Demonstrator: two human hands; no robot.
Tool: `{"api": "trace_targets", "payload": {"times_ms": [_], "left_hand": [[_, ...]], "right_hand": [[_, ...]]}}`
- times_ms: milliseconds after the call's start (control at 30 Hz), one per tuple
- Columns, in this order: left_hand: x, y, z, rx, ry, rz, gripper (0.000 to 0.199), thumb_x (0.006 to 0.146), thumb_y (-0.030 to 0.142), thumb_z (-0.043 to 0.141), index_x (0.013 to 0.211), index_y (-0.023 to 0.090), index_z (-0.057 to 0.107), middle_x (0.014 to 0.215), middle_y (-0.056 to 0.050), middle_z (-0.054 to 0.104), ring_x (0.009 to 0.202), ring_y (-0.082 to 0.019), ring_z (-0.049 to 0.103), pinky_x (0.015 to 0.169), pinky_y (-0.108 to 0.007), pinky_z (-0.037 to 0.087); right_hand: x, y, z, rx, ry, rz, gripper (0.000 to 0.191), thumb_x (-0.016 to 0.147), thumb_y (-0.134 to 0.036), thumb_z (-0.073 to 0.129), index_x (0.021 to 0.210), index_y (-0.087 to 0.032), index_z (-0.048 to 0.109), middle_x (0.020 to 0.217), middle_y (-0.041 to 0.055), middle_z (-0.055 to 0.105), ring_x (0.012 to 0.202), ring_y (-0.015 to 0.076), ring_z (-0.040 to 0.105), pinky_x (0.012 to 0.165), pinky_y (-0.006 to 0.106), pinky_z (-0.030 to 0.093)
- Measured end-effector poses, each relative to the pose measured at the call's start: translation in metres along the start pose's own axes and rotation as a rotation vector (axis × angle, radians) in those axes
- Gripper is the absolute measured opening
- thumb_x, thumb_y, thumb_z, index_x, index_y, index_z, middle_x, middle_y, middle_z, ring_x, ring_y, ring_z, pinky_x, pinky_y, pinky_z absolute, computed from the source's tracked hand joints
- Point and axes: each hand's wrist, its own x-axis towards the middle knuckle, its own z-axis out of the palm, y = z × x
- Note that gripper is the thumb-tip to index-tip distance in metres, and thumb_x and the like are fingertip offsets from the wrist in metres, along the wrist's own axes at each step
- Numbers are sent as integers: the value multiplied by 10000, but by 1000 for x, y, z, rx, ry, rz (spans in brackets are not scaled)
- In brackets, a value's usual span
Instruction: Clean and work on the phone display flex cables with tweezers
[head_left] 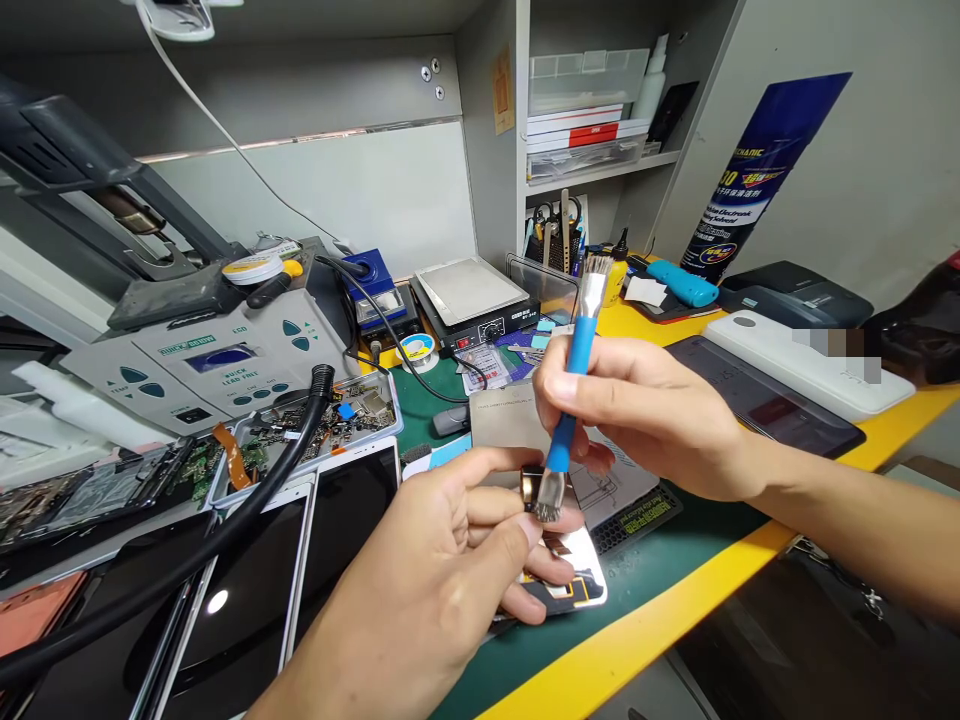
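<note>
Basically, your left hand (450, 570) has the phone panel (591, 560) gripped from its left, so it's nearer; your right hand, up and right of the panel, clasps the blue brush (582, 345), long axis steep, lower bristles down by your left thumb over the panel, contact unclear.
</note>
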Motion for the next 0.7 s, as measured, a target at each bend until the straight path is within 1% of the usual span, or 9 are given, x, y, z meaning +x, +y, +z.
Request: {"api": "trace_targets", "payload": {"times_ms": [67, 167, 200, 333, 467, 567, 700], "left_hand": [[0, 1, 0, 13, -1, 3, 359, 962, 217, 507, 1319, 235, 543, 1042, -59, 768, 851, -190, 751, 657, -231, 606], [0, 1, 0, 15, 4, -1, 326, 960, 221, 513, 1282, 219, 567, 1060, -63, 764, 855, -188, 751, 661, -225, 606], [0, 1, 0, 14, 9, -3, 321, 961, 221, 512, 1277, 219, 569, 1067, -62, 763, 860, -188, 751, 664, -225, 607], [1, -1, -1, 19, 15, -3, 329, 962, 239, 517, 1288, 224, 563, 1059, -52, 767, 854, -186, 752, 654, -226, 611], [1, -3, -1, 8, 24, 8, 345, 952, 233, 537, 1296, 222, 555, 1055, -48, 770, 835, -184, 755, 647, -227, 615], [1, -2, 0, 25, 18, 14, 316, 954, 237, 531, 1265, 219, 584, 1036, -46, 774, 838, -183, 754, 644, -218, 612], [2, -1, 1, -2, 39, 5, 318, 946, 234, 546, 1260, 210, 589, 1051, -53, 771, 824, -184, 756, 634, -216, 614]], "right_hand": [[-2, 0, 1, -35, -15, -22, 204, 913, -278, 591, 729, -193, 567, 669, -22, 506, 513, 96, 451, 440, 215, 374], [-2, 2, 1, -54, 62, -93, 212, 927, -291, 585, 741, -193, 554, 693, -20, 495, 533, 95, 433, 457, 216, 370], [-2, 2, 1, -48, 66, -100, 213, 928, -290, 581, 741, -192, 553, 697, -18, 493, 534, 97, 430, 452, 218, 367], [0, 4, -1, -47, -30, -99, 213, 933, -278, 579, 744, -182, 554, 682, -18, 487, 523, 97, 433, 443, 220, 361], [0, 4, -2, -22, 22, -137, 214, 934, -258, 574, 738, -176, 548, 671, -19, 480, 519, 94, 421, 436, 217, 358], [1, 4, -1, -31, -19, -115, 198, 931, -250, 578, 748, -177, 559, 664, -19, 478, 513, 95, 426, 432, 218, 360], [2, 4, 0, -19, 48, -164, 202, 931, -220, 565, 733, -178, 554, 650, -23, 461, 517, 94, 412, 441, 215, 365]]}}
